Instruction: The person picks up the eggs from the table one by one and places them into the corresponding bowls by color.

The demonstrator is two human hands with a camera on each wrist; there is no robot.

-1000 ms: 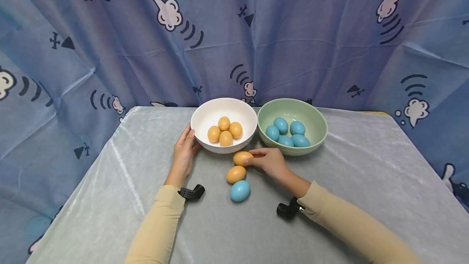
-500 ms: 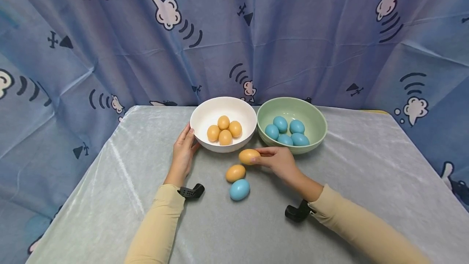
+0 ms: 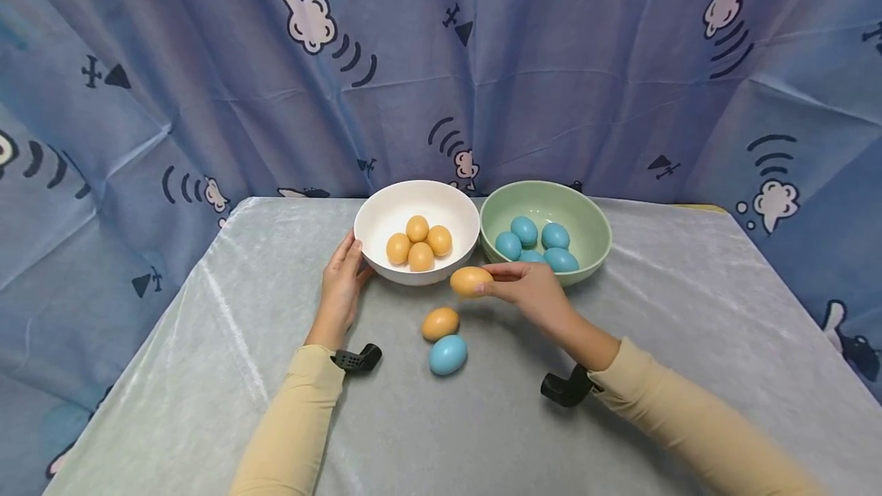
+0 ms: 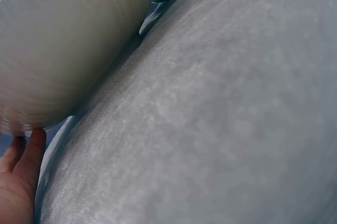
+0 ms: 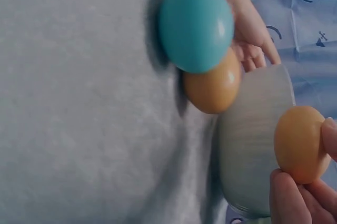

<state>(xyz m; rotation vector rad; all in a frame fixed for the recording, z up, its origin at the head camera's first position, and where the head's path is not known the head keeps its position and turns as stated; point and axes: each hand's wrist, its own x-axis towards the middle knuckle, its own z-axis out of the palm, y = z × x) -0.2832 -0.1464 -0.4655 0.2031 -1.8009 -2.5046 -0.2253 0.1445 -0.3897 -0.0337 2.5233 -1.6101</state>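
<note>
My right hand [image 3: 534, 293] pinches an orange egg [image 3: 472, 282] between thumb and fingers, raised off the cloth in front of the two bowls. In the right wrist view, the pinched egg [image 5: 301, 144] appears before the white bowl [image 5: 253, 145]. My left hand [image 3: 341, 289] rests against the left side of the white bowl [image 3: 372, 239], and the left wrist view has its fingertips [image 4: 37, 137] touching the bowl's wall. Several orange eggs [image 3: 421, 256] lie inside that bowl. Nearer to me on the cloth, another orange egg [image 3: 440, 324] sits beside a blue egg [image 3: 448, 355].
A green bowl [image 3: 586, 213] holding several blue eggs [image 3: 561, 259] stands right beside the white bowl. Grey cloth [image 3: 689, 312] covers the table. Behind its far edge hangs a blue patterned curtain [image 3: 551, 98].
My right hand has lifted the orange egg up off the cloth and slightly to the right, away from the other two loose eggs. The left hand stays at the white bowl.
</note>
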